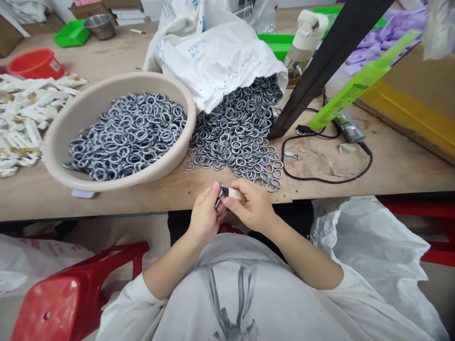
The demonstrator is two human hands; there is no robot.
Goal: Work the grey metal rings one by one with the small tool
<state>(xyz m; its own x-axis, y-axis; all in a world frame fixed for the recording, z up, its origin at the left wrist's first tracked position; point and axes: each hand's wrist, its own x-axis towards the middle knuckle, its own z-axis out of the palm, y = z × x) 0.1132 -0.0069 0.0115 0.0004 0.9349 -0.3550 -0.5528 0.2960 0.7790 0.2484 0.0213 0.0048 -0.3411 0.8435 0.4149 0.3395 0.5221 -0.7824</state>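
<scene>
My left hand (205, 214) is closed, pinching a grey ring (218, 199) at the table's front edge. In my right hand (255, 206) is a short blade tool (235, 194) with a dark tip and a pale handle; its tip meets the ring. Just beyond my hands, a heap of grey rings (241, 142) spills from a white sack (220, 61) lying on its side. To the left stands a beige basin (190, 111) with many similar rings (124, 135) in it. My fingers cover part of the held ring.
A black slanted post (316, 76) rises right of the heap. Near it are a black cable (320, 179), a green strip (359, 87) and a cardboard box (426, 90). White pieces (28, 118) lie far left. A red stool (60, 298) stands below the table (159, 201).
</scene>
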